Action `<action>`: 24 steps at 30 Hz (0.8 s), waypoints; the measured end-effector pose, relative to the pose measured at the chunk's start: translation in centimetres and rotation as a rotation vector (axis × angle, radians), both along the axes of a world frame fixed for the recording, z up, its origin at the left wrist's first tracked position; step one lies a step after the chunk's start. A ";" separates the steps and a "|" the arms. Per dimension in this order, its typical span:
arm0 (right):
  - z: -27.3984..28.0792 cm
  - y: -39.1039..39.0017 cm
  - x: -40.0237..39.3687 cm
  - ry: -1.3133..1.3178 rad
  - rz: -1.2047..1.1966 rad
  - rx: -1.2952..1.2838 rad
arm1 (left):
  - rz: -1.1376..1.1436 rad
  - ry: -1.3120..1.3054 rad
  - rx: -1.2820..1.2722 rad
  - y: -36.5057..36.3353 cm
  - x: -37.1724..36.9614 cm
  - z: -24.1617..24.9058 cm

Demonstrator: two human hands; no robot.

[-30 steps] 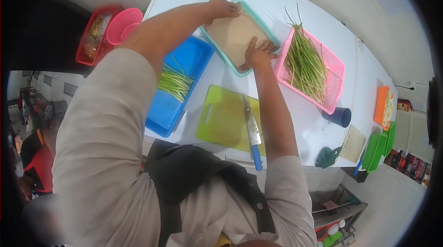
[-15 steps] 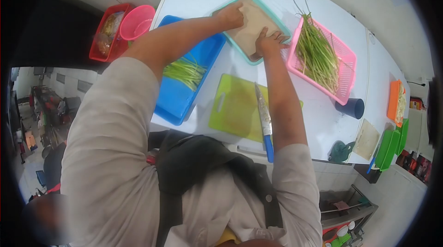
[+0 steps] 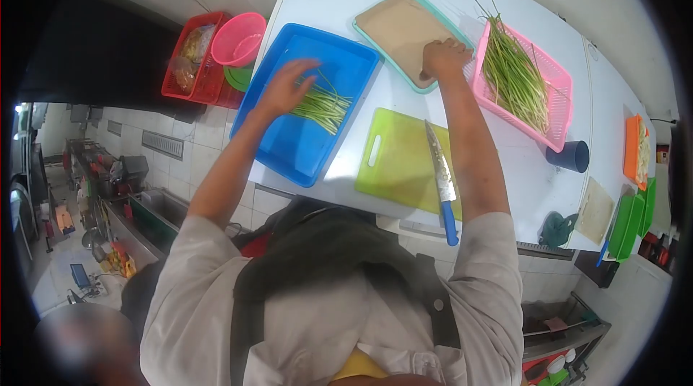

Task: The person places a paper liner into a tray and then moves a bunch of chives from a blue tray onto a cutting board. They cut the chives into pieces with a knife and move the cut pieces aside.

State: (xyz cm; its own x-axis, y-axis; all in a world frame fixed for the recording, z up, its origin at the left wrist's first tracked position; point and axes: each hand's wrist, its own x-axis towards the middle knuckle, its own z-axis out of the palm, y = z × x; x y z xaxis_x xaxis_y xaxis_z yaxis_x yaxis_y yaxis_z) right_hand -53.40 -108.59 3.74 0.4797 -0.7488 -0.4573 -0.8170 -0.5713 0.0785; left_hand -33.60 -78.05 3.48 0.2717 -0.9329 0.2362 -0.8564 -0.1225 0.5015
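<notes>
Our left hand reaches with spread fingers over the green stalks in the blue tray; our right hand grips the teal tray edge, seemingly steadying it.

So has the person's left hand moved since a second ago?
Yes: the left hand left the teal-rimmed tray for the green stalks in the blue tray.
</notes>
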 end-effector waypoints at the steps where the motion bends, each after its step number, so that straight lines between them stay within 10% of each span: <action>1: 1.6 1.1 -0.4 -0.049 0.033 -0.063 | 0.078 0.095 0.025 2.7 0.6 0.3; 5: 0.0 4.4 -1.3 -0.804 0.227 0.039 | 0.322 0.314 0.089 11.4 1.0 -0.7; 10: -0.9 13.3 -0.9 -1.060 0.165 0.519 | 0.180 0.324 0.171 15.5 -1.1 -2.8; 24: -2.1 27.4 3.9 -0.394 0.437 -0.146 | -0.218 0.387 0.117 16.5 -1.3 -4.9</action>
State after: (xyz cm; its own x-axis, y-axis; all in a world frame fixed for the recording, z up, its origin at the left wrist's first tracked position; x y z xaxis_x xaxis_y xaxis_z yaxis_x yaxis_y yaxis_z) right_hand -49.50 -81.19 1.65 0.8694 -0.4859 -0.0899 -0.4926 -0.8666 -0.0797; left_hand -34.87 -61.50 -1.44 0.1140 -0.9924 0.0456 -0.6209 -0.0354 0.7831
